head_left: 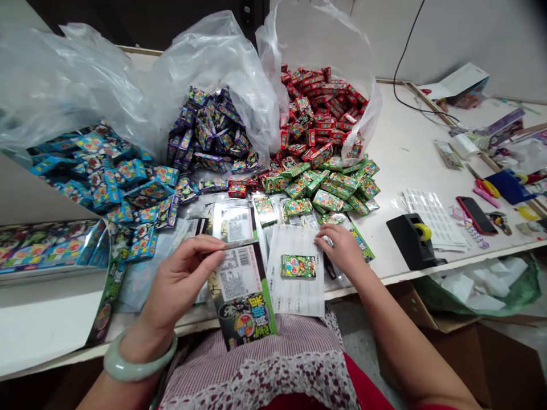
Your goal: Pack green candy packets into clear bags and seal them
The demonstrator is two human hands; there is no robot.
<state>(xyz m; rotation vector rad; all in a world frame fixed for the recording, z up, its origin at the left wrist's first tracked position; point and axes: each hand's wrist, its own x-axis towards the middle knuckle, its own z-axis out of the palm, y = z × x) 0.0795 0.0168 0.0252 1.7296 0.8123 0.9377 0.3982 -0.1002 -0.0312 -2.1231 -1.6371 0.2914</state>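
The left hand (pixel 182 282) pinches a barcoded card packet (pixel 241 290) at lower centre; the right hand (pixel 342 247) lies half-open on a white sheet (pixel 294 285). Plastic bags (pixel 213 74) partly hide small printed boxes (pixel 209 131) on the white table (pixel 405 154).

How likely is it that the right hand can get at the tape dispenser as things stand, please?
Probably yes: the right hand rests close to the tape dispenser, and only a flat green packet lies between them, easy to pass over.

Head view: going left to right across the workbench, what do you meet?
Pile of small blue boxes, pile of small purple boxes, pile of small red boxes, black tape dispenser with yellow tape, red-cased smartphone.
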